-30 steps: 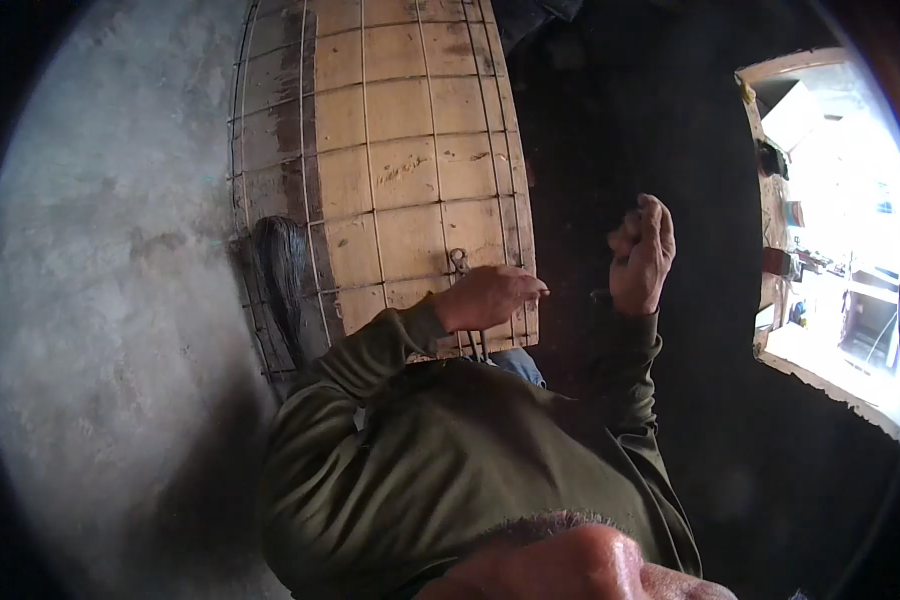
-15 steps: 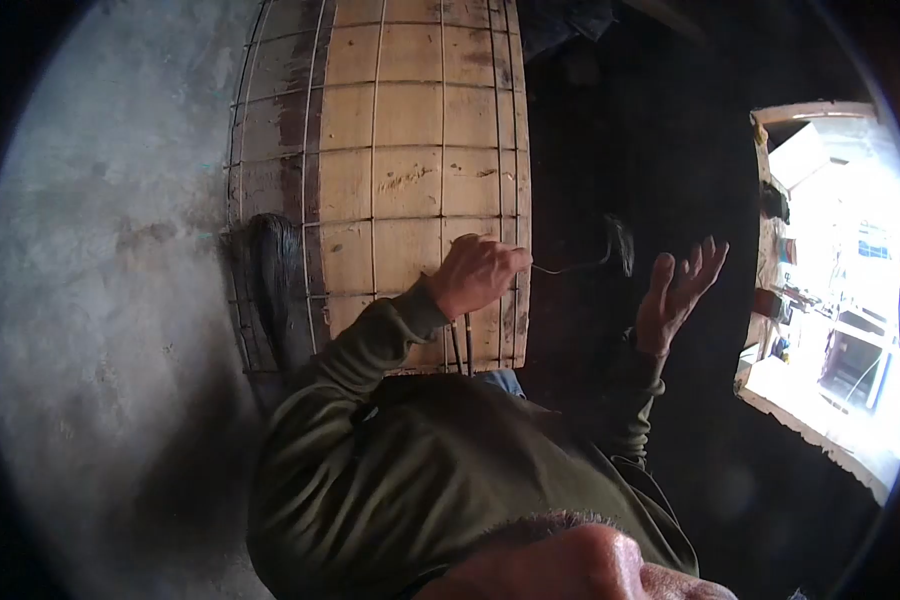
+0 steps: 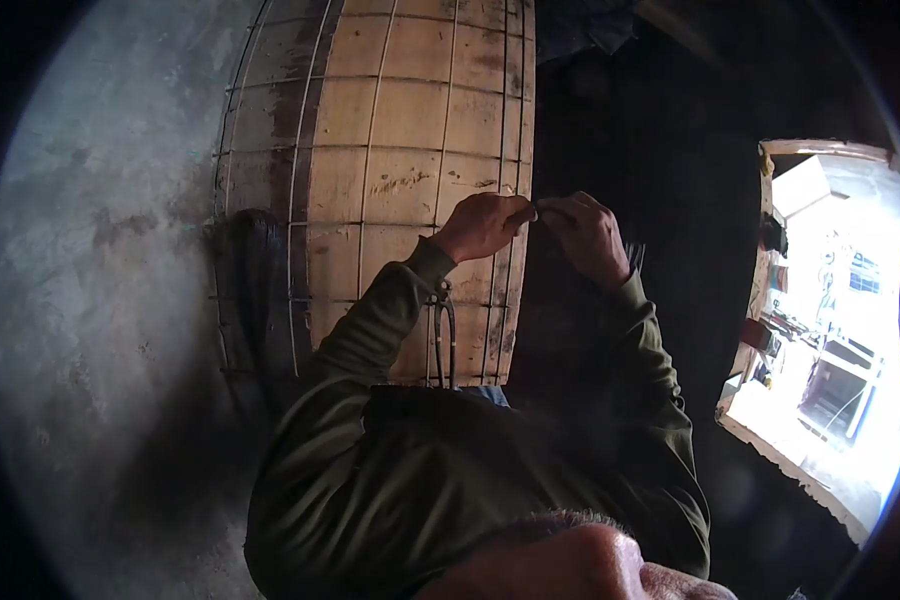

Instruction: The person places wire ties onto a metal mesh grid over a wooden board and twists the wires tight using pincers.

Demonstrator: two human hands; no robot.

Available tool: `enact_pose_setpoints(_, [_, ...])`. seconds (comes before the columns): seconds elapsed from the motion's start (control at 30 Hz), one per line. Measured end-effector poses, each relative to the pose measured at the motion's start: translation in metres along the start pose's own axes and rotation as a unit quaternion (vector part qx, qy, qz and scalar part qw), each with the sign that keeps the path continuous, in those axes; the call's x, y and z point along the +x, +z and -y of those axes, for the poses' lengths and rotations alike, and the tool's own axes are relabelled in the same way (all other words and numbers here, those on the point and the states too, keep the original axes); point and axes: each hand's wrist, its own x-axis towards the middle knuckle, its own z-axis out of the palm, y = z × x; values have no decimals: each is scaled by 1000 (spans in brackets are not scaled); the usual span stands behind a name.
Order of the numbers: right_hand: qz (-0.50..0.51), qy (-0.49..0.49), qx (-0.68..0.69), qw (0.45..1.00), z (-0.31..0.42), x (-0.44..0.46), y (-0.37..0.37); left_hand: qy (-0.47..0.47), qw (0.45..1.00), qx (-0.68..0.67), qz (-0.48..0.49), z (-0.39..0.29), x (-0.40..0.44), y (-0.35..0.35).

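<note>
My left hand (image 3: 480,226) is closed in a pinch over the right edge of a wire mesh (image 3: 364,222), which lies on a long wooden board (image 3: 400,258). My right hand (image 3: 592,236) meets it fingertip to fingertip, also pinched. Between them they hold a thin wire, mostly hidden by the fingers. Pincers (image 3: 443,330) rest on the board below my left hand, with the jaws pointing away from me. Pale wire strands (image 3: 636,256) show beside my right wrist.
A bundle of dark wire (image 3: 255,255) hangs over the mesh's left side. Grey concrete (image 3: 100,280) lies to the left. At the right, a bright opening (image 3: 835,300) with a rough edge shows cluttered objects beyond. Dark cloth-like material (image 3: 590,25) is at the top.
My right hand, open and apart before, has moved up and left to meet my left hand and closed. My left hand has moved slightly up. The pincers' jaws have come into view.
</note>
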Motion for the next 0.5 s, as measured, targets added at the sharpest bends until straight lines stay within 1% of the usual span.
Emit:
enact_pose_setpoints(0.1, [25,-1,-13,1000,-15,12,10,8,1000,-24,1,19,5,9])
enact_pose_setpoints(0.13, [-1,6,-16,1000,-19,15,12,7,1000,-25,1,25,7,12])
enact_pose_setpoints(0.17, [-27,13,-18,999,-23,18,14,44,994,23,-93,32,9,15])
enact_pose_setpoints(0.2, [-25,13,-17,999,-25,22,14,80,977,72,-184,37,11,14])
enact_pose_setpoints(0.23, [-36,35,-9,999,-27,26,11,79,977,72,-184,44,13,11])
enact_pose_setpoints(0.27, [-46,56,-1,997,-31,30,10,61,970,94,-218,52,14,5])
enact_pose_setpoints(0.3, [-45,57,0,997,-36,35,10,42,960,116,-251,59,16,0])
enact_pose_setpoints(0.33, [-51,87,-7,995,-43,39,11,41,961,116,-249,65,17,-3])
enact_pose_setpoints(0.37, [-56,118,-14,991,-50,43,12,-11,970,109,-216,71,19,-6])
enact_pose_setpoints(0.4, [-55,118,-13,991,-58,48,14,-63,976,103,-184,76,21,-8])
enact_pose_setpoints(0.43, [-55,110,-31,992,-67,53,16,-92,979,96,-157,79,24,-7])
enact_pose_setpoints(0.5, [-53,101,-47,992,-79,65,16,-100,976,118,-155,81,25,-2])
